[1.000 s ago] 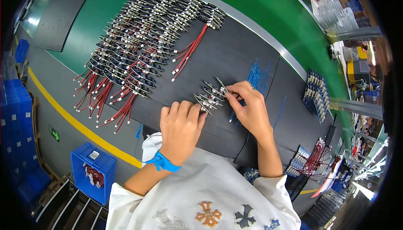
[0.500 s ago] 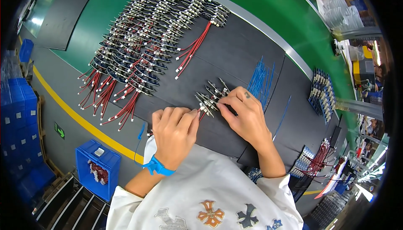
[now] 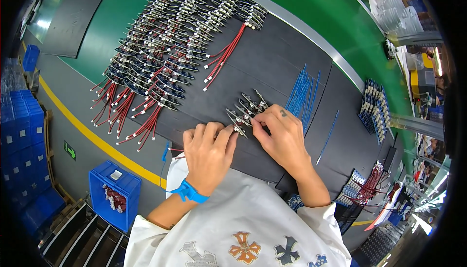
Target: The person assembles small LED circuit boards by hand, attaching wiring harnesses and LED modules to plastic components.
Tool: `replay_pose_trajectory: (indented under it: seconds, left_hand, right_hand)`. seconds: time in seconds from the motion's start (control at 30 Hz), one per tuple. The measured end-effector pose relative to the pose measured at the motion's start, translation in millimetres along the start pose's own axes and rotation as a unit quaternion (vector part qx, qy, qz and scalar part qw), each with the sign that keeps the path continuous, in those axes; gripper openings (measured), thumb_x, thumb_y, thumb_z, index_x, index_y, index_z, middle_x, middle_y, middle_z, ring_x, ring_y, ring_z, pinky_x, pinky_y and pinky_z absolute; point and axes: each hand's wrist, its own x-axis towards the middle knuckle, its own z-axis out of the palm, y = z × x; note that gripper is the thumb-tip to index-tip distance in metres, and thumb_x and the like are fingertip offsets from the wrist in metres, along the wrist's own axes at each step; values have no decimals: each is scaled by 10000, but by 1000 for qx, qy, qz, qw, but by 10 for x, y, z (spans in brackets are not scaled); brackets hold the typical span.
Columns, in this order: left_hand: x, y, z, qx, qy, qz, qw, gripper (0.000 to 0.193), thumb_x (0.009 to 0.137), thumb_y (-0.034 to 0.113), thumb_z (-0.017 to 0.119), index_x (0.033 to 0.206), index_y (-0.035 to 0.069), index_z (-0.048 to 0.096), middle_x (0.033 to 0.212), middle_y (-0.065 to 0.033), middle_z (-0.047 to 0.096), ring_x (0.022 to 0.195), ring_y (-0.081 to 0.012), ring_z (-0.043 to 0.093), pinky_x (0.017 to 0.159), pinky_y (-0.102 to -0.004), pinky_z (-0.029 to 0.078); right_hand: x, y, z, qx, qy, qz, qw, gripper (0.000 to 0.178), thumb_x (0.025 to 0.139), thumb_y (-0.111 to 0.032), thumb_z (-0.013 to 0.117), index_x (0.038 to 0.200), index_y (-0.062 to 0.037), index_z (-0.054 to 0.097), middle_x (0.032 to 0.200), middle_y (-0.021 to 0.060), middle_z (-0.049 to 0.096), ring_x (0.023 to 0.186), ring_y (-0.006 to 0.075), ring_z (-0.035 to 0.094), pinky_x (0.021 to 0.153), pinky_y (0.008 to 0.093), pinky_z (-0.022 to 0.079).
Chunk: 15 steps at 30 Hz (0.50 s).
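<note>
A small cluster of narrow circuit boards [image 3: 249, 102] stands on edge on the black mat in front of me. My left hand [image 3: 210, 151] is closed at the near end of the cluster, thumb and forefinger pinched by the nearest board [image 3: 238, 124]. A red wire lead [image 3: 177, 150] pokes out on that hand's left side; its run beneath the palm is hidden. My right hand [image 3: 282, 134] is closed too, its thumb and forefinger pinching the edge of a board from the right. The fingers cover the exact contact points.
Rows of similar boards [image 3: 165, 48] with red leads fill the far left. Blue wires [image 3: 302, 94] lie right of the cluster, with one loose blue wire [image 3: 328, 138] nearer. More boards [image 3: 373, 111] stand at the right. A blue bin [image 3: 114, 196] sits low at the left.
My left hand has shifted slightly right and up, closer to the nearest board. The red lead now shows more on its left. My right hand has barely moved.
</note>
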Motion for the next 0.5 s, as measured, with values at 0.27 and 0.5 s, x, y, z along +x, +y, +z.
replay_pose_trajectory:
  seconds: [0.27,0.5]
  left_hand:
    - [31,-21,46,-28,15,-11,999,151,730,92,765,849,106,674,786,19,588,706,-181,535,690,-349,346]
    - [16,-31,101,-32,13,0,999,178,754,101,746,912,107,664,872,12,581,775,-184,529,722,-350,349]
  right_hand:
    - [-8,-27,49,14,36,9,999,156,717,3,718,827,-28,612,743,82,564,677,264,592,595,364,479]
    - [132,146,-109,85,33,114,989,157,792,-5,693,942,34,662,904,131,619,769,285,612,658,343,489]
